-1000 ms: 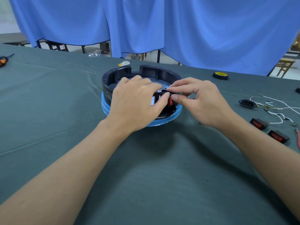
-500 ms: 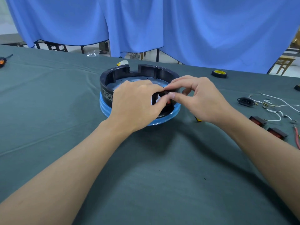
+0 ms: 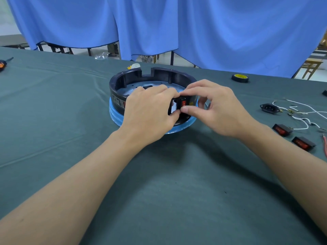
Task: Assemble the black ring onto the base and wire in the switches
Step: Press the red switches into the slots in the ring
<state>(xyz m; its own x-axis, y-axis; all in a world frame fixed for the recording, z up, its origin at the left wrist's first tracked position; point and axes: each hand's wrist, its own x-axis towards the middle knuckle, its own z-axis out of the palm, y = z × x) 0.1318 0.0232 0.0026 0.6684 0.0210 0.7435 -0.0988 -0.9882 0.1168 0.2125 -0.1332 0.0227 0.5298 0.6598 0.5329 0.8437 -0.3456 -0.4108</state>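
A black ring (image 3: 120,80) sits on a round blue base (image 3: 115,114) in the middle of the table. My left hand (image 3: 150,112) grips the ring's near wall, fingers curled over its rim and thumb at the front cutout. My right hand (image 3: 217,110) pinches a red rocker switch (image 3: 184,103) between thumb and forefinger at an opening in the ring's near wall. How deep the switch sits in the opening is hidden by my fingers.
Two more red switches (image 3: 282,129) (image 3: 303,143) lie at the right, with a black power socket (image 3: 269,108) and white wires (image 3: 300,114) behind them. A tape roll (image 3: 240,78) lies at the back, a screwdriver (image 3: 4,63) at the far left. Blue curtains hang behind.
My right thumb has dropped below the switch and the red face shows again. The view has shifted slightly; the ring and base have stayed in place.
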